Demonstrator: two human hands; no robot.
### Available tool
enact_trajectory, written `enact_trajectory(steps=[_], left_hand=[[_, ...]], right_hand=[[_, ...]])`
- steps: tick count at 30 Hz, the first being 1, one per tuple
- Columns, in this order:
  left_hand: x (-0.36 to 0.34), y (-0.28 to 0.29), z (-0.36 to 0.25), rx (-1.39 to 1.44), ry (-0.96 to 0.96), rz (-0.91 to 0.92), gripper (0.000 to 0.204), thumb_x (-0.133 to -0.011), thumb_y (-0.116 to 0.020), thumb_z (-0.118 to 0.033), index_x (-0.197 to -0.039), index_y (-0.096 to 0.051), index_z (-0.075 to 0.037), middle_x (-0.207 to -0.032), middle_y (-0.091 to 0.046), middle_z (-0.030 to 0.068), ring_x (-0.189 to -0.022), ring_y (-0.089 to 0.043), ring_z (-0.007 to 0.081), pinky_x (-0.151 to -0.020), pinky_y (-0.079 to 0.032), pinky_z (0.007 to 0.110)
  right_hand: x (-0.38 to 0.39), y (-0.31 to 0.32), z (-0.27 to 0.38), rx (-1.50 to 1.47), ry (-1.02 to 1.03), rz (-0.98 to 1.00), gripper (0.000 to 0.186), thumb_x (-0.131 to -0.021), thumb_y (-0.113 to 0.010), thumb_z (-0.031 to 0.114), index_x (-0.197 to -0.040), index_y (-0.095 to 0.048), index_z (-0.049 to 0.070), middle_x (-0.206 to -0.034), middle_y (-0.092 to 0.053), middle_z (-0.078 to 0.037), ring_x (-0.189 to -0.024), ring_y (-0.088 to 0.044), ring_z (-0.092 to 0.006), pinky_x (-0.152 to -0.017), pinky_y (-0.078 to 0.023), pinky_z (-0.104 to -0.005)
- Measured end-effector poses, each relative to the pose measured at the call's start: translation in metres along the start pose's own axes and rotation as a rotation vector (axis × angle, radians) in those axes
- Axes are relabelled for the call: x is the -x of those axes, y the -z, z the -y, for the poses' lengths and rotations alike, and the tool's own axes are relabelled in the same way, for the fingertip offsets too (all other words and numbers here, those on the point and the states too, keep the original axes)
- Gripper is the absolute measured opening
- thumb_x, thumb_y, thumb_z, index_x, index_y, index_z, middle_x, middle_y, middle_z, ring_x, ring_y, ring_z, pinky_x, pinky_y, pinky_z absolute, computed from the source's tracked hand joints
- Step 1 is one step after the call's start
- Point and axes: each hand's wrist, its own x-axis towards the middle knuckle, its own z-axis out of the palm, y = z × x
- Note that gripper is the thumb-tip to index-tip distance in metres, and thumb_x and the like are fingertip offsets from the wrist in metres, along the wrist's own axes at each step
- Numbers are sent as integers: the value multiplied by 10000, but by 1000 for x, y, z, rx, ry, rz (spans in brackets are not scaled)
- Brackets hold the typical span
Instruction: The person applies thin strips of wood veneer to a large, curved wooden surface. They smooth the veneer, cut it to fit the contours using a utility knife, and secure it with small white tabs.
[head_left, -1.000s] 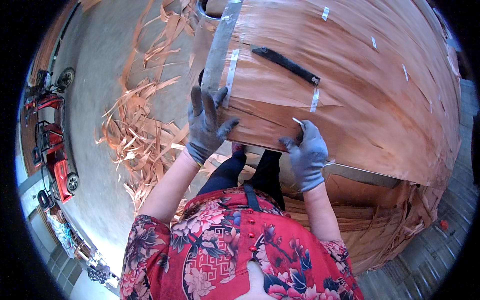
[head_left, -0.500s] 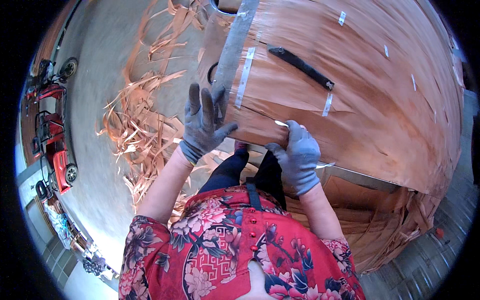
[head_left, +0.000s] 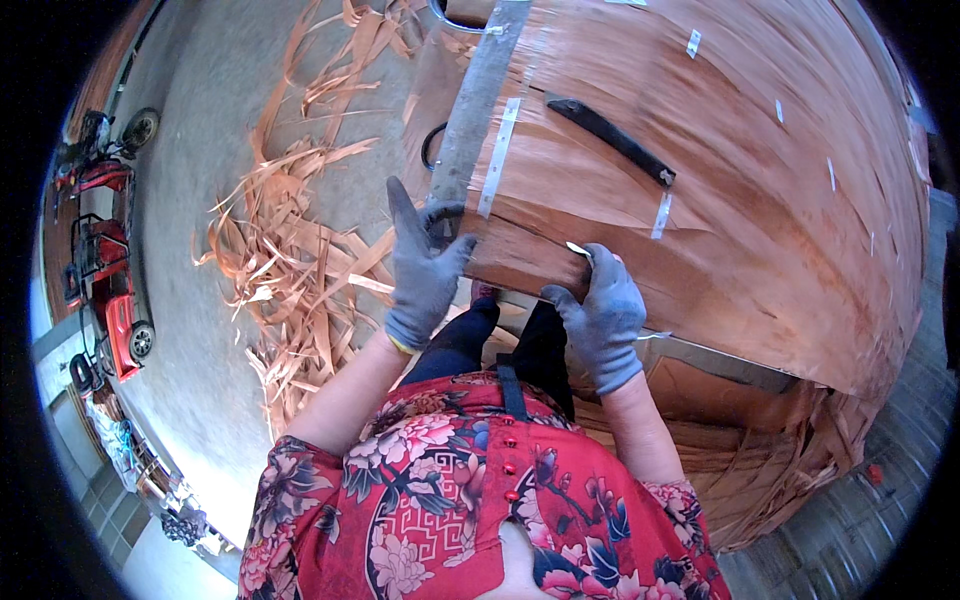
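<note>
Both my hands wear grey gloves. My left hand is at the left end of the near brown veneer strip, with its index finger stretched out, thumb apart and other fingers bent. My right hand closes thumb and fingers on the strip's right part; its underside grip is hidden. A small white sliver sticks out by its fingertips; I cannot tell what it is. A large stack of brown veneer sheets lies beyond, dotted with white tape pieces. A long black bar-like tool rests on it.
A grey strip runs along the stack's left edge, beside a black ring-shaped handle. Veneer offcuts litter the grey floor to the left. A red wheeled vehicle stands farther left. More loose sheets hang below the stack's near edge.
My left hand has come down slightly and to the right, with its fingers more bent at the strip's end. My right hand stays at the strip, shifted slightly right. The view has shifted a little.
</note>
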Motion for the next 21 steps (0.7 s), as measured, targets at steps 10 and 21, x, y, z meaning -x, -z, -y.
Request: enact_trajectory(steps=[10, 21], left_hand=[[-35, 13, -8, -128, -180, 203, 953, -758, -624, 94, -1488, -45, -104, -878, -570, 32, -989, -541, 152, -921, -416, 270], [-18, 7, -13, -822, -583, -131, 989, -758, -699, -105, -1486, -30, -90, -1404, -353, 249, -1083, -568, 300, -990, -357, 409]], right_hand=[[0, 3, -1, -164, -96, 15, 568, -621, -799, 275, -1069, -524, 59, -793, -558, -97, -722, -576, -280, -633, -471, -375], [7, 6, -3, -253, -146, -24, 554, -639, -809, 230, -1082, -537, 40, -789, -564, -87, -683, -583, -245, -599, -473, -346]])
